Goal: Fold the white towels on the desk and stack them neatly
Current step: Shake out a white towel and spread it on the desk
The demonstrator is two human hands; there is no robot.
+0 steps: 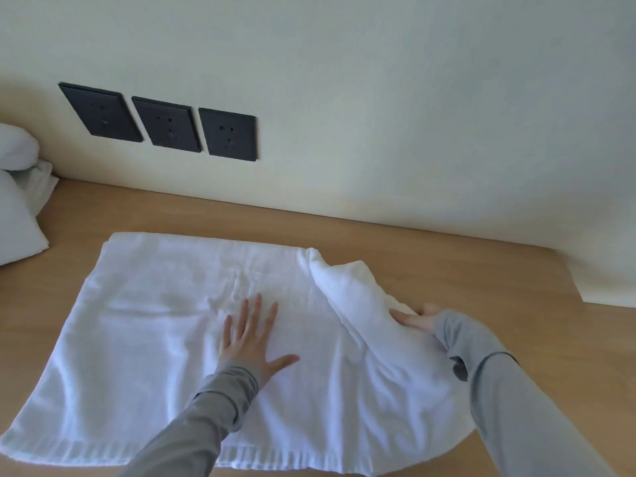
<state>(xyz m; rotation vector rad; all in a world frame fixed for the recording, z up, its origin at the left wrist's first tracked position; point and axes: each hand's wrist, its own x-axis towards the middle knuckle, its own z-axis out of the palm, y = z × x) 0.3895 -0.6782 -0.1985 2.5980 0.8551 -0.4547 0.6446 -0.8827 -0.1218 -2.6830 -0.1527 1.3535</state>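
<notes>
The desk [430, 256] is of light wood and stands against a pale wall [378, 98], and most of the near part is covered by one white towel [144, 325] that lies spread out. This towel is under the left hand and reaches far to its left and toward the person; it also runs to the right until the right hand. Its right end [347, 284] is lifted and rolled over toward the middle, so a first fold seems to be only at the start. Far to the left of the left hand, at the edge of the desk, lies a pile of other white cloth [17, 201]; I cannot tell if these are towels already folded or waiting. No neat stack is visible, so I judge that most of the task is left: to finish this fold, to fold again, and to stack.

On the wall beyond the left hand there are three dark sockets [165, 123].

The left hand [249, 335] is flat on the towel with fingers spread, pressing it down. The right hand [414, 318] holds the lifted end from its right side; the fingers are partly hidden by cloth, but it appears to grip the edge.
</notes>
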